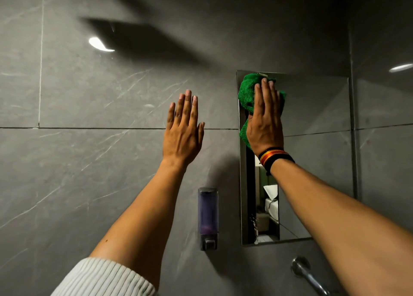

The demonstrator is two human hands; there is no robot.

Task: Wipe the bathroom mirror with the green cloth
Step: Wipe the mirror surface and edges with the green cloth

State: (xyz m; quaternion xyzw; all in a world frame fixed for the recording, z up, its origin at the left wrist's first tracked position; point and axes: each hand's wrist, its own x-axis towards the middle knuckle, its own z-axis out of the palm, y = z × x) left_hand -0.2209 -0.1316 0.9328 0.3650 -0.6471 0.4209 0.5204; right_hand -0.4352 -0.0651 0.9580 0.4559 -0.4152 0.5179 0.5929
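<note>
A rectangular mirror point(317, 121) is set into the grey tiled wall at the right. My right hand point(266, 119) lies flat on the green cloth point(245, 94) and presses it against the mirror's upper left corner. The cloth bunches out above and to the left of my fingers. A striped band circles my right wrist. My left hand point(183, 130) rests flat on the wall tile left of the mirror, fingers extended and empty.
A soap dispenser point(207, 217) with purple liquid hangs on the wall below my left hand, just left of the mirror. A chrome tap point(306, 273) juts out at the lower right. Grey marbled tiles point(89, 161) cover the wall.
</note>
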